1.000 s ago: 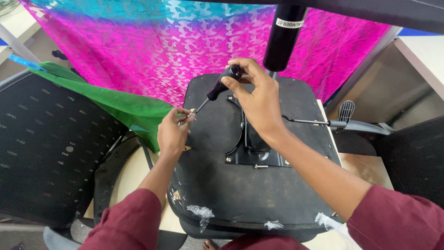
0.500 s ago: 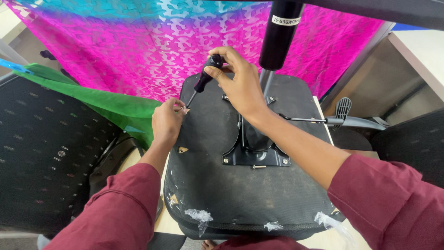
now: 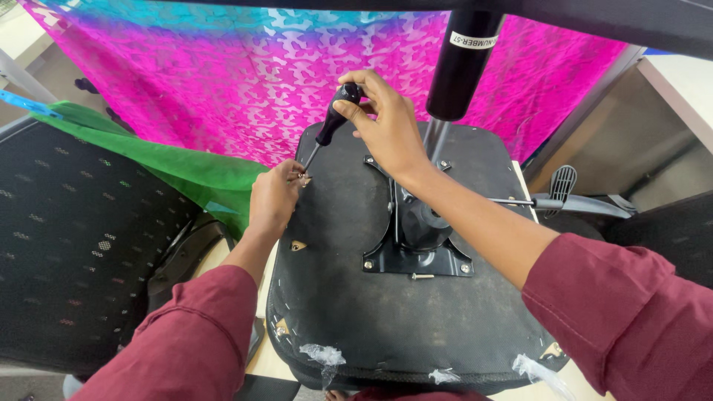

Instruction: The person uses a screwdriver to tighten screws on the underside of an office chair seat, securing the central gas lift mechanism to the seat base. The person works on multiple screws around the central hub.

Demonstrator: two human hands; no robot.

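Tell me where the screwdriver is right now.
In the head view, the screwdriver is upper centre, gripped by the right hand, tip beside the left hand.

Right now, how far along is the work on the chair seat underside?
Done: the metal plate sits on the seat base with bolts at its corners. In hand: the right hand holds the screwdriver, its tip at the fastener the left hand steadies. Left: the bracket hole looks unfilled.

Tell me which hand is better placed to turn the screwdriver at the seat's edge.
Right. The right hand already wraps the screwdriver handle; the left hand only pinches at its tip on the chair seat, steadying it.
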